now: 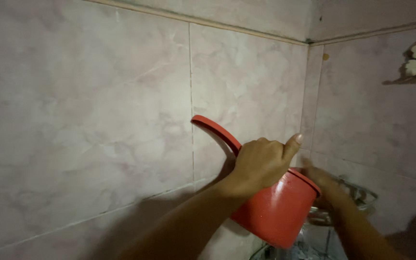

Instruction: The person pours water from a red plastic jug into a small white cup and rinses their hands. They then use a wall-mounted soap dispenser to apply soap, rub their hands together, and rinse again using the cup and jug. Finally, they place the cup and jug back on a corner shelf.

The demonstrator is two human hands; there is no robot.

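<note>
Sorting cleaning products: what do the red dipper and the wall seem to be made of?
The red dipper looks like smooth moulded plastic: even colour, soft sheen, and a thin curved handle of the same piece. The wall looks like glazed ceramic tile with a pink marbled pattern; straight grout lines divide it.

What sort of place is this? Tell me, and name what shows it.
Probably a tiled bathroom or wash area. Pale pink marbled wall tiles cover the corner, the left hand holds a red plastic water dipper by its handle, and the right hand reaches to a metal fitting on the wall.
</note>
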